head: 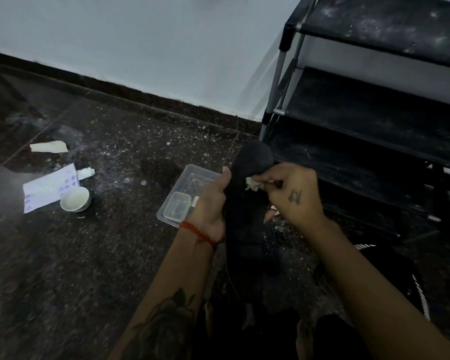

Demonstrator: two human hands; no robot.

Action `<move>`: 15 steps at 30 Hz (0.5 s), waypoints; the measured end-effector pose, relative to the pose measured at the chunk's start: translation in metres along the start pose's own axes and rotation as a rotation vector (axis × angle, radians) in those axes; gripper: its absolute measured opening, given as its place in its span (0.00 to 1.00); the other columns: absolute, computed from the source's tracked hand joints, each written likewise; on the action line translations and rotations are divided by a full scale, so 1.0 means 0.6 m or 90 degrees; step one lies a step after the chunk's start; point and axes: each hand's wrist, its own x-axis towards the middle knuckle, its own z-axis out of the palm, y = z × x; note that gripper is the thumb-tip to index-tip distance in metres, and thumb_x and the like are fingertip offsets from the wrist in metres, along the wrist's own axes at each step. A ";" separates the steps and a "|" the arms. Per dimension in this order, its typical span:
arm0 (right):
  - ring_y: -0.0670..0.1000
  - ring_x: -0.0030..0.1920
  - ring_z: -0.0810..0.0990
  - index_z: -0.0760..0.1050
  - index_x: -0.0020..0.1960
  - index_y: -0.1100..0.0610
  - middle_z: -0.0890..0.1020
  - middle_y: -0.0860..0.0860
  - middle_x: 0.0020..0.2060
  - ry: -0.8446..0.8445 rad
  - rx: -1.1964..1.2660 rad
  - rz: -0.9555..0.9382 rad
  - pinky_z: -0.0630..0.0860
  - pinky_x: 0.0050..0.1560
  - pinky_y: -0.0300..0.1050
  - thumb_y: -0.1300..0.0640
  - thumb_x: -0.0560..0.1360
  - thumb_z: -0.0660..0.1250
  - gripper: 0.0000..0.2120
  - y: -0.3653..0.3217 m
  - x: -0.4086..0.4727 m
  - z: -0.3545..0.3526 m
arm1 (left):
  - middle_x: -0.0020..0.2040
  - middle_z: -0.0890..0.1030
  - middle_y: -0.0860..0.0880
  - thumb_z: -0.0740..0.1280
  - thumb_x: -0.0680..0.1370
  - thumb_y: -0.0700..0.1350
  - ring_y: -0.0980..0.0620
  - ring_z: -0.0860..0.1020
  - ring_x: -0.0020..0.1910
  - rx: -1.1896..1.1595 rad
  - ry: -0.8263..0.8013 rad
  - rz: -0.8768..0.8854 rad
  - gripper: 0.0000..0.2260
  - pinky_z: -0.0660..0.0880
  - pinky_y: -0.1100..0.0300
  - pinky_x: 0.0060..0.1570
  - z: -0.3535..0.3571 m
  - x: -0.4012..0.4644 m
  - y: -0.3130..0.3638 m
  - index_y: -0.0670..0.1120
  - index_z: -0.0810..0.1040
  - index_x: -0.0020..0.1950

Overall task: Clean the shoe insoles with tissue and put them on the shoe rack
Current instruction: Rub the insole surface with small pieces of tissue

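Your left hand grips a dark insole; your right hand pinches crumpled white tissue against it. No readable writing.

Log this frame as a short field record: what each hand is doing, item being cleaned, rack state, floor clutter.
left hand: grips the black insole from its side
right hand: pinches a white tissue against the insole
shoe rack: black, dusty, visible shelves bare
floor items: clear plastic container, white bowl, printed paper, paper scrap
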 end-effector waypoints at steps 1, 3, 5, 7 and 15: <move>0.44 0.40 0.77 0.83 0.44 0.58 0.82 0.53 0.41 0.054 -0.027 0.007 0.69 0.40 0.24 0.69 0.67 0.69 0.10 0.004 0.001 0.000 | 0.44 0.84 0.44 0.51 0.82 0.56 0.46 0.83 0.40 0.000 -0.003 -0.009 0.22 0.74 0.42 0.51 0.002 -0.002 0.000 0.45 0.81 0.55; 0.46 0.41 0.76 0.82 0.44 0.60 0.82 0.55 0.42 0.139 -0.062 0.015 0.66 0.43 0.26 0.68 0.67 0.69 0.08 0.004 0.001 0.005 | 0.48 0.83 0.43 0.52 0.82 0.58 0.45 0.82 0.44 -0.001 -0.009 -0.021 0.23 0.73 0.43 0.52 0.006 -0.007 0.000 0.44 0.76 0.63; 0.45 0.42 0.75 0.81 0.45 0.59 0.81 0.55 0.43 0.168 -0.056 0.011 0.65 0.45 0.27 0.68 0.68 0.68 0.09 -0.001 0.004 0.014 | 0.48 0.83 0.43 0.53 0.81 0.58 0.45 0.82 0.45 0.001 0.002 -0.031 0.22 0.75 0.44 0.51 0.002 -0.002 -0.003 0.44 0.76 0.60; 0.45 0.45 0.76 0.81 0.49 0.58 0.82 0.55 0.44 0.142 -0.026 -0.013 0.66 0.47 0.24 0.68 0.69 0.67 0.11 -0.011 0.004 0.021 | 0.45 0.84 0.44 0.53 0.81 0.58 0.46 0.83 0.41 0.023 0.018 -0.032 0.21 0.77 0.46 0.47 0.003 -0.003 -0.004 0.44 0.78 0.55; 0.44 0.40 0.79 0.84 0.42 0.55 0.82 0.50 0.39 -0.077 0.028 -0.035 0.73 0.40 0.27 0.72 0.65 0.69 0.14 -0.004 0.006 -0.007 | 0.41 0.85 0.45 0.50 0.82 0.57 0.47 0.83 0.38 0.017 0.008 -0.009 0.24 0.76 0.47 0.47 -0.004 0.002 -0.003 0.48 0.83 0.48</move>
